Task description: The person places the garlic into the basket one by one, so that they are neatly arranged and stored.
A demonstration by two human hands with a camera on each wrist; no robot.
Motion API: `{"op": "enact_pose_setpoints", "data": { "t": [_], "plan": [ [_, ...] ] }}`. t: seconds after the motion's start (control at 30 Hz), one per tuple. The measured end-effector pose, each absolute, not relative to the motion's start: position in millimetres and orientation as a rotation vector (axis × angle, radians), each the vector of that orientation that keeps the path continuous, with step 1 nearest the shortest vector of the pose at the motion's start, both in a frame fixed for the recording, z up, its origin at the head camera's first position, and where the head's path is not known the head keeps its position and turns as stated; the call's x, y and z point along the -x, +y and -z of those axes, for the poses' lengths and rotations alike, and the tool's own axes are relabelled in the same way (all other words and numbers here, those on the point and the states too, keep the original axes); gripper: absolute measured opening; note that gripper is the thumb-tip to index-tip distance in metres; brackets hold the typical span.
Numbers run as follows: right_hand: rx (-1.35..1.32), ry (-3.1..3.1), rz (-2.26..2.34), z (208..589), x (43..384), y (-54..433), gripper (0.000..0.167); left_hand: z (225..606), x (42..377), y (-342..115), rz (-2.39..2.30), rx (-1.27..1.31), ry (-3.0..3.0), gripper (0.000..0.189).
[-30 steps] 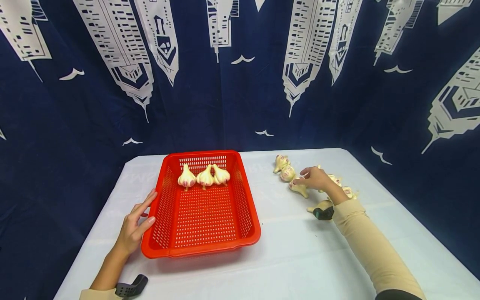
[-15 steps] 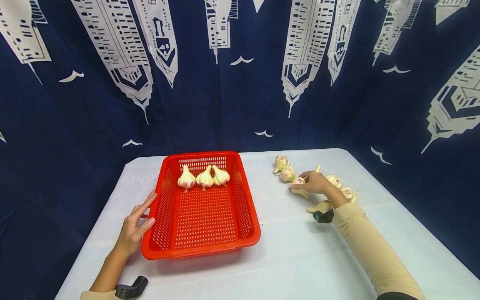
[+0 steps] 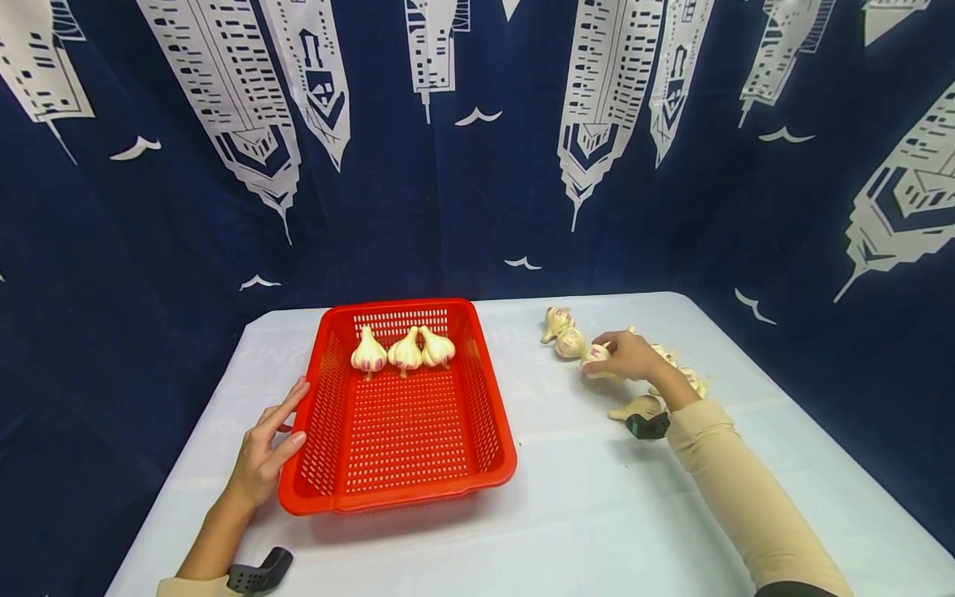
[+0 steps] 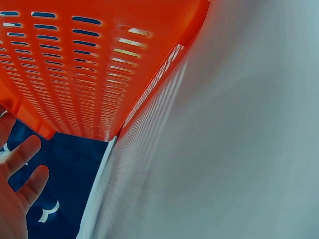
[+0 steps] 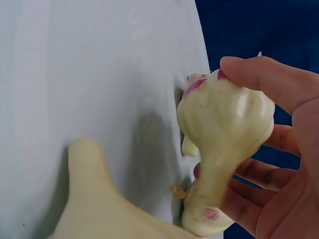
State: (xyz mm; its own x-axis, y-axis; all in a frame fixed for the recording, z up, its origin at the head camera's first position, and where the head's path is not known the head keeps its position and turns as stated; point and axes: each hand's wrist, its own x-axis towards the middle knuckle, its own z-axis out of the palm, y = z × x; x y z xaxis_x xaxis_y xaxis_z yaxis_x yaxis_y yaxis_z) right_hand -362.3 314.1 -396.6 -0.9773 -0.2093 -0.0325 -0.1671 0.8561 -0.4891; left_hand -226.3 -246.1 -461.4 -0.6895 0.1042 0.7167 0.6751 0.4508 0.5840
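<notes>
My right hand [image 3: 632,358] holds a garlic bulb [image 3: 595,355] on the right side of the table. In the right wrist view the thumb presses one side of this purple-streaked bulb [image 5: 224,112], the fingers lie behind it, and its stem points down the picture. Farther left, the straight fingers of my left hand [image 3: 261,460] rest along the left rim of a red slotted plastic basket [image 3: 403,495]. Three garlic bulbs [image 3: 405,351] sit in a row at the basket's far end. In the left wrist view the fingers [image 4: 32,185] are spread beside the basket wall [image 4: 99,59].
Two loose bulbs [image 3: 570,343] lie just beyond the right hand. Another bulb [image 3: 637,408] lies by the right wrist, and several more [image 3: 694,381] are partly hidden behind the forearm. A dark blue patterned cloth [image 3: 448,207] hangs behind the white-covered table [image 3: 567,514].
My right hand has lowered onto the garlic bulb and closed its thumb and fingers round it. The left hand and basket have stayed in place.
</notes>
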Motion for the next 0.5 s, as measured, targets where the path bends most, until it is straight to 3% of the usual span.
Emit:
{"op": "enact_pose_setpoints", "data": {
  "t": [0.5],
  "plan": [
    [0.431,3.083,0.746,376.9,356.1,296.0,0.067,461.6,226.8,-246.7,1.225,0.654,-2.095,0.062]
  ]
}}
